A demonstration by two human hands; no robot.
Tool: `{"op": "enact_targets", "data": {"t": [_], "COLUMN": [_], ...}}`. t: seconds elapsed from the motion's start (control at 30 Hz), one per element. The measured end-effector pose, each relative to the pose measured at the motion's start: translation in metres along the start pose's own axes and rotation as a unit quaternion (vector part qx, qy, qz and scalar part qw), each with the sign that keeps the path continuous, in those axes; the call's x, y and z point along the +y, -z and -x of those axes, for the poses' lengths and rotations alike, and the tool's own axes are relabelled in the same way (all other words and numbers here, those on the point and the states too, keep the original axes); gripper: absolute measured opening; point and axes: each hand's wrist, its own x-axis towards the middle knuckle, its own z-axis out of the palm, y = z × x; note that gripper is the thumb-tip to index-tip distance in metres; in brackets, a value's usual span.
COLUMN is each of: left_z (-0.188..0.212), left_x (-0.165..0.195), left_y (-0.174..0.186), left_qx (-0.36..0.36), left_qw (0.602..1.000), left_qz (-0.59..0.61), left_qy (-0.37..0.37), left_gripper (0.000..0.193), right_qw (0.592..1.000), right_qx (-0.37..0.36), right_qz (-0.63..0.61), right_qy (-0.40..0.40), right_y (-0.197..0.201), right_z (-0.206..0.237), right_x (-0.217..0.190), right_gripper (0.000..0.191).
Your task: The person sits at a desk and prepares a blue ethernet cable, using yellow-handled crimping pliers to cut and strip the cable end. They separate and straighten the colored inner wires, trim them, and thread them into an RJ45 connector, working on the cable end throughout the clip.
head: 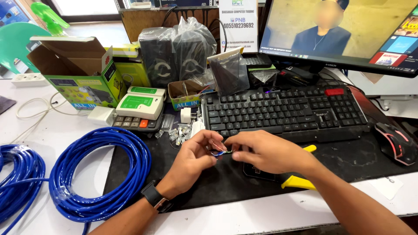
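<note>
My left hand (193, 161) and my right hand (265, 152) meet over the black desk mat (348, 161), just in front of the black keyboard (283, 111). Both pinch the short coloured wires (220, 152) at the end of a blue cable, the left from the left side, the right from the right. A black watch sits on my left wrist. Under my right hand lies a crimping tool with yellow handles (300, 180), partly hidden. Several clear plastic connectors (176, 132) lie loose just beyond my left hand.
A large coil of blue cable (102, 174) lies at the left, another coil (19, 178) at the far left edge. Behind stand a green-and-white cable tester (141, 102), a calculator, an open cardboard box (78, 69), bagged black speakers (178, 54), a monitor (344, 30) and a mouse (396, 143).
</note>
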Motion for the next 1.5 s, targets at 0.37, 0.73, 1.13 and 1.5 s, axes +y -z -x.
{"op": "enact_targets", "data": {"t": [0.37,0.73,1.13,1.5], "left_z": [-0.004,-0.004,-0.002,-0.011], "left_x": [-0.004,-0.006,-0.006,0.038], "left_y": [-0.007,-0.01,-0.012,-0.059], "left_qx": [0.02,0.018,0.059,0.041], "left_qw": [0.977,0.982,0.981,0.72], "left_qz": [-0.187,-0.189,-0.183,-0.607], "left_qy": [0.102,0.013,-0.033,-0.334], "left_gripper": [0.023,0.018,0.014,0.055], "right_qw": [0.925,0.847,0.937,0.939], "right_qx": [0.062,0.036,0.093,0.229], "right_qz": [-0.363,-0.526,-0.33,0.189], "right_qy": [-0.093,-0.064,-0.063,0.172], "right_y": [-0.009,-0.016,-0.019,-0.035], "right_z": [-0.007,-0.001,-0.002,-0.004], "right_x": [0.027,0.031,0.026,0.002], "right_gripper": [0.017,0.017,0.02,0.035]}}
